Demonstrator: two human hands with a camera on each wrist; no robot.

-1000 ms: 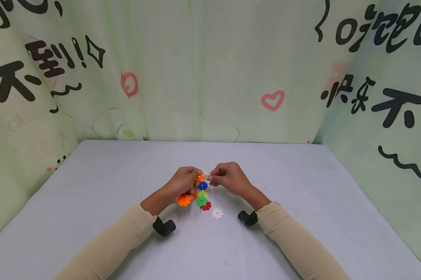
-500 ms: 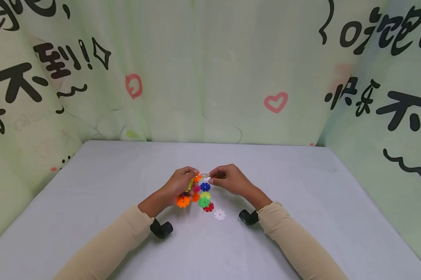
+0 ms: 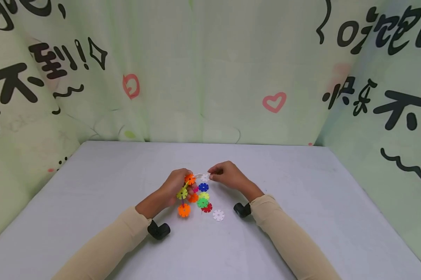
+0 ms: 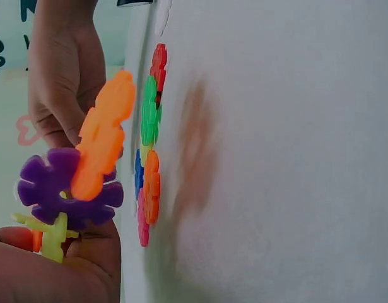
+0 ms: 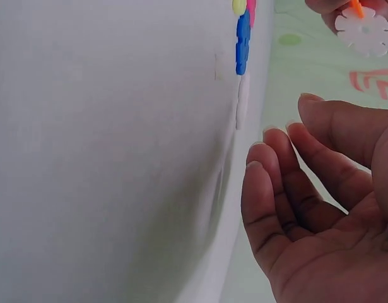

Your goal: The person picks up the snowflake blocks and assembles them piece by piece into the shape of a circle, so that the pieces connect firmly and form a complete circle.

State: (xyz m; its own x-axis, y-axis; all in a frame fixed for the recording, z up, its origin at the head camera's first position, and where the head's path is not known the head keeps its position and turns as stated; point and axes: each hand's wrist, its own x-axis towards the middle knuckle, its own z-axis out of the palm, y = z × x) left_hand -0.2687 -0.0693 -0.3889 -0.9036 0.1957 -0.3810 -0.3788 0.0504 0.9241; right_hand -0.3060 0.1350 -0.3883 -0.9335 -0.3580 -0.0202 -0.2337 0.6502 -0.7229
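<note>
My left hand (image 3: 172, 188) grips a chain of interlocked snowflake discs above the table. Orange (image 3: 190, 179) and yellow (image 3: 182, 193) discs show near the fingers, and another orange disc (image 3: 184, 210) hangs at the lower end. A purple disc (image 4: 39, 188) links into this chain in the left wrist view. At its far end is a white disc (image 5: 365, 31), slotted to an orange piece. My right hand (image 3: 229, 177) hovers to the right, thumb and fingers apart with nothing between them. Near its fingertips in the head view is a white disc (image 3: 205, 177).
Loose discs lie in a cluster between the hands: blue (image 3: 203, 187), green (image 3: 202, 203), red (image 3: 207, 208), orange (image 3: 193, 198), and others. One white disc (image 3: 218, 215) lies closest to the person. White cloth covers the table (image 3: 126, 167); printed curtains (image 3: 210, 70) stand behind.
The left hand has turned and shifted slightly left, so the chain's orange end hangs lower and the yellow disc shows more. The right hand has drawn back slightly from the chain.
</note>
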